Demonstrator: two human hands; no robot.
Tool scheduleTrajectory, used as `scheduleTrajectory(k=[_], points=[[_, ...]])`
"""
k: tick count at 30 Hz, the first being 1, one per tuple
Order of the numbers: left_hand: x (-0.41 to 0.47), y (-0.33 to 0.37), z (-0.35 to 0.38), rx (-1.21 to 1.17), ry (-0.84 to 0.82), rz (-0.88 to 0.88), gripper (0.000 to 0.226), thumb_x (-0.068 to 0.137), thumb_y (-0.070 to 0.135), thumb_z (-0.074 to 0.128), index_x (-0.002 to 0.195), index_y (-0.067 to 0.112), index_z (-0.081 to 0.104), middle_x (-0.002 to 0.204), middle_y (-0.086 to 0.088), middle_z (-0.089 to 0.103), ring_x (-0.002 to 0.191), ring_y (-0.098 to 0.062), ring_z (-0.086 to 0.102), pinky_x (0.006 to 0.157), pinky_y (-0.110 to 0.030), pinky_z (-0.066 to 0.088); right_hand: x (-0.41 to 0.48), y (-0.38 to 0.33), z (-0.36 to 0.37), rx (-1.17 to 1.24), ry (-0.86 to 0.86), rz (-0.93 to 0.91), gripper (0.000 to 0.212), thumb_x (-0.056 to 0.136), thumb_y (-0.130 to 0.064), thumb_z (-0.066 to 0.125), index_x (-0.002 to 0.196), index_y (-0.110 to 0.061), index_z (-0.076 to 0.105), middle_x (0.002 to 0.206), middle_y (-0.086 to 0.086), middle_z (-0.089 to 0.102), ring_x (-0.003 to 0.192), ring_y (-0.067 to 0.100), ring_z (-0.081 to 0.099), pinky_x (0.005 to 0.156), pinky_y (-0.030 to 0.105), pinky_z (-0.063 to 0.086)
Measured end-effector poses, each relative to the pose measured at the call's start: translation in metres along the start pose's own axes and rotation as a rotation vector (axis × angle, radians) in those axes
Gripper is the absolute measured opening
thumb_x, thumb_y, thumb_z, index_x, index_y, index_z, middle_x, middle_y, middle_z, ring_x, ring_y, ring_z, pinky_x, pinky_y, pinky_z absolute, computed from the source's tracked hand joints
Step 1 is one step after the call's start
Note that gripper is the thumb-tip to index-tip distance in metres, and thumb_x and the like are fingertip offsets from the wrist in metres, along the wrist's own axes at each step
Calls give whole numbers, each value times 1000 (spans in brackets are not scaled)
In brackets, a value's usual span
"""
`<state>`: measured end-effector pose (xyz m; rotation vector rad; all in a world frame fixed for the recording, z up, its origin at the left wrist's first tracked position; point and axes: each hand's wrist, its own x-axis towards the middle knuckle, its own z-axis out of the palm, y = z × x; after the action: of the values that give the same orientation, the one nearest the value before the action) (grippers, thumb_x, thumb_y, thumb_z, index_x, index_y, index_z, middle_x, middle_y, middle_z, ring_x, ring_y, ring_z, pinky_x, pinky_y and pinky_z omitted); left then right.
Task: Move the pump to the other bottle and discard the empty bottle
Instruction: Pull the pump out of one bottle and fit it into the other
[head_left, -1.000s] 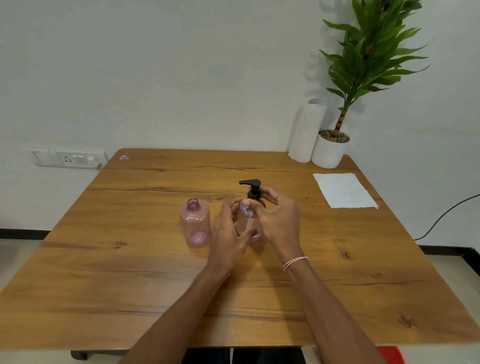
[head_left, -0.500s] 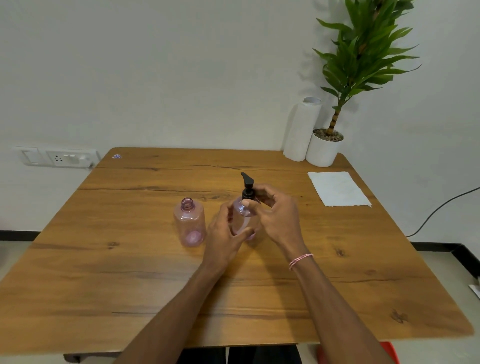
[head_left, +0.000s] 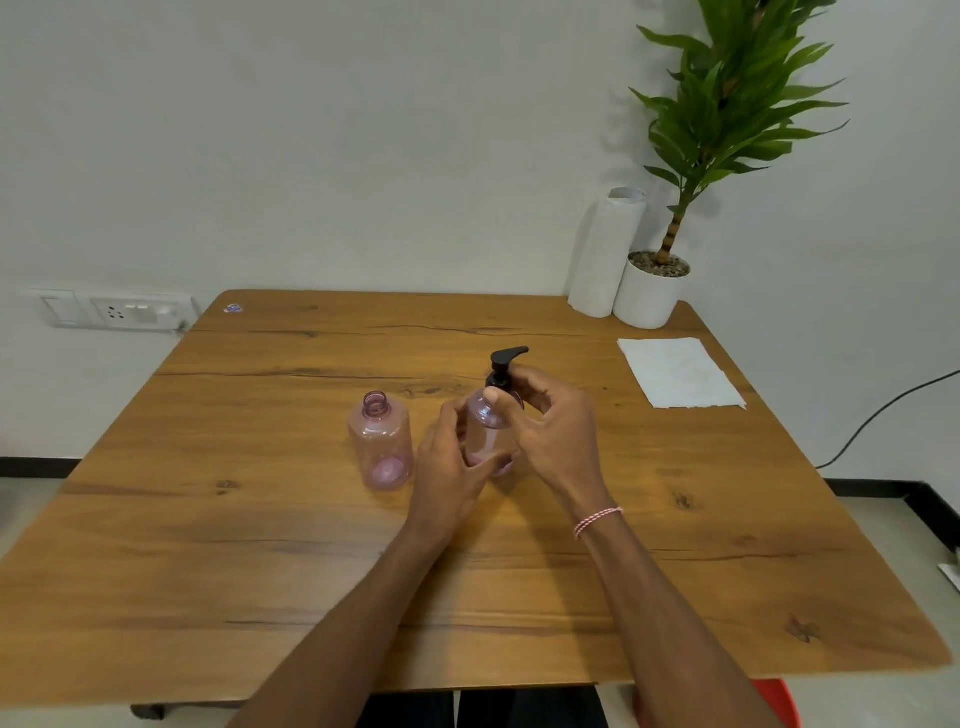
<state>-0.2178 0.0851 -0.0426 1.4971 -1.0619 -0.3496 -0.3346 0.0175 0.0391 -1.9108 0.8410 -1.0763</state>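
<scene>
In the middle of the frame, the left hand (head_left: 451, 460) holds the pink bottle (head_left: 488, 431). The right hand (head_left: 553, 434) pinches the black pump (head_left: 503, 366). The bottle looks light and slippery, so grip its sides.

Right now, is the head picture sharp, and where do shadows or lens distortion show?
Head view: mostly sharp with soft, even light; the plant and the paper roll cast faint shadows on the wall; the arms shade the table; wide-angle bending shows at the table's edges; the clear bottle shows no strong glare.
</scene>
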Motion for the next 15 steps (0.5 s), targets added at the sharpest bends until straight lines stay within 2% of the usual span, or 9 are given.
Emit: scheduleTrajectory(k=[3,5,7,9,11,13,15], points=[[-1,0,0,-15,0,-1,66,75,49,87,127,24,54,114,6,69,106,-19,68,88,-43,59,2,-1,8,-52,100,6,29,81,-36,91,96,-20,73,91,-11,76,86,6,72,79,32,63],[0,-1,0,-39,-8,-12,71,73,52,83,128,20,53,112,4,67,108,-22,68,89,-43,59,3,-3,16,-99,173,-15,40,74,-41,95,87,-23,62,86,-10,69,79,9,66,71,31,60],[-1,1,0,-44,-8,-16,73,72,55,81,129,20,52,110,5,66,107,-21,68,87,-37,60,4,-4,19,-81,166,-20,46,71,-45,96,95,-23,64,93,-10,69,85,9,67,75,33,60],[-1,3,-1,-34,-9,-10,70,74,54,84,129,24,52,115,5,69,109,-18,69,87,-32,59,2,-3,12,-29,60,-1,51,74,-44,94,114,-26,68,106,-17,71,97,3,69,84,26,61],[0,4,-1,-42,1,7,68,76,45,89,130,25,53,119,5,70,111,-16,69,88,-31,59,-1,-2,1,37,-76,18,47,85,-32,89,127,-27,69,114,-22,71,107,-7,68,95,21,58],[1,3,-1,-51,5,23,68,76,42,90,132,25,54,122,7,70,112,-15,69,91,-36,60,-1,3,-6,46,-115,1,37,92,-19,82,128,-19,74,117,-15,76,111,-3,69,101,27,58],[1,2,-1,-39,4,25,66,77,41,90,130,26,54,121,8,70,112,-15,68,93,-40,59,2,3,-4,38,-50,6,31,89,-15,84,119,-16,77,111,-10,79,105,3,72,97,31,60]])
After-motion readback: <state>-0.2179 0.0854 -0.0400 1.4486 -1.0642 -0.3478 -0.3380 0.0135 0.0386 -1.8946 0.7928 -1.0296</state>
